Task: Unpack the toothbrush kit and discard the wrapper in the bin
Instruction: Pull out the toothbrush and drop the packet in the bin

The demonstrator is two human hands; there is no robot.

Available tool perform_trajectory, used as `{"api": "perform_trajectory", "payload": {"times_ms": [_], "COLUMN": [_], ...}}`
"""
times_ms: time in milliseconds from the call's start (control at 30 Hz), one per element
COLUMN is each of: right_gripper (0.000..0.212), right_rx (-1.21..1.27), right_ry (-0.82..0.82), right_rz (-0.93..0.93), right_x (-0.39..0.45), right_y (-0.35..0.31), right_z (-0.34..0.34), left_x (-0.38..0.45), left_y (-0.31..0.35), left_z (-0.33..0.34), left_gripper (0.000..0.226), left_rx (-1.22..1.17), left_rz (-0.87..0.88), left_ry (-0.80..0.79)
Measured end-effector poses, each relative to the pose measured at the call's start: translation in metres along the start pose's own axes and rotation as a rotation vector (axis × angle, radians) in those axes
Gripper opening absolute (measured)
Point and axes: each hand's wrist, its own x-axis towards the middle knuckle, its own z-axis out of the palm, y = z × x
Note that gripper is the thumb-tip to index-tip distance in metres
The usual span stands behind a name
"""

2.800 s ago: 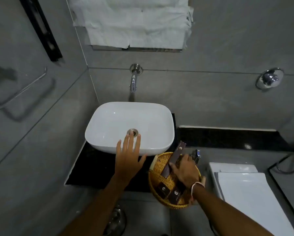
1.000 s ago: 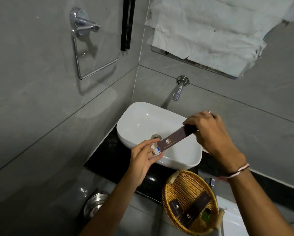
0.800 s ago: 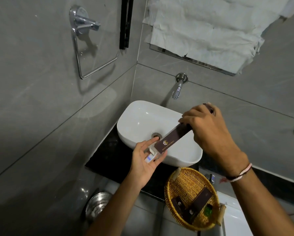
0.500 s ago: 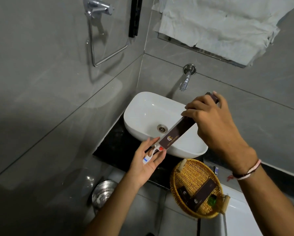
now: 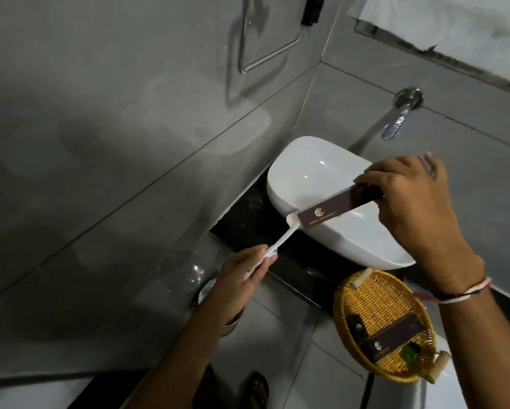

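Note:
My right hand [image 5: 416,208] grips the far end of a long dark brown toothbrush box [image 5: 333,209] with a gold logo, held slanted over the white basin [image 5: 312,172]. A white toothbrush [image 5: 280,240] sticks out of the box's lower open end. My left hand [image 5: 242,276] pinches the toothbrush's free end below and left of the box. A round steel bin [image 5: 206,290] sits on the floor under my left hand, mostly hidden by it.
A woven wicker basket [image 5: 374,296] at lower right holds two more brown boxes and a small green bottle. The basin rests on a black counter [image 5: 247,219]. A wall tap [image 5: 401,113] and a towel ring [image 5: 265,51] are on the grey tiled walls.
My right hand took the brown box out of the basket and raised it over the basin. My left hand has drawn the white toothbrush down and left, further out of the box. The view swung left.

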Motion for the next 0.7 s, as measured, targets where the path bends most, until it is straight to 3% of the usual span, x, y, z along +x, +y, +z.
{"api": "perform_trajectory", "payload": {"times_ms": [67, 133, 233, 333, 400, 500, 533, 700], "right_gripper": [0.046, 0.044, 0.039, 0.034, 0.031, 0.029, 0.031, 0.034], "right_rx": [0.158, 0.473, 0.905, 1.105, 1.152, 1.154, 1.160, 1.065], "right_ry": [-0.039, -0.085, -0.190, -0.342, -0.478, -0.652, -0.685, -0.703], "right_rz": [0.065, 0.183, 0.347, 0.399, 0.445, 0.505, 0.511, 0.520], "right_x": [-0.005, -0.017, -0.052, -0.096, -0.125, -0.161, -0.171, -0.192], "right_y": [0.007, 0.003, -0.039, -0.091, -0.121, -0.155, -0.164, -0.192], "right_z": [0.023, 0.053, 0.113, 0.184, 0.234, 0.309, 0.334, 0.451], "left_x": [-0.010, -0.019, -0.028, -0.030, -0.024, -0.009, -0.004, 0.013], "left_y": [-0.001, -0.002, -0.005, -0.019, -0.035, -0.067, -0.082, -0.141], "left_z": [-0.025, -0.053, -0.095, -0.131, -0.157, -0.195, -0.211, -0.286], "left_gripper": [0.015, 0.012, 0.015, 0.031, 0.040, 0.003, 0.009, 0.013], "left_rx": [0.070, 0.044, 0.089, 0.187, 0.287, 0.494, 0.578, 0.927], "left_rz": [0.031, 0.024, 0.029, 0.023, 0.009, -0.059, -0.085, -0.188], "left_ry": [0.119, 0.243, 0.440, 0.628, 0.754, 0.888, 0.919, 0.909]}}
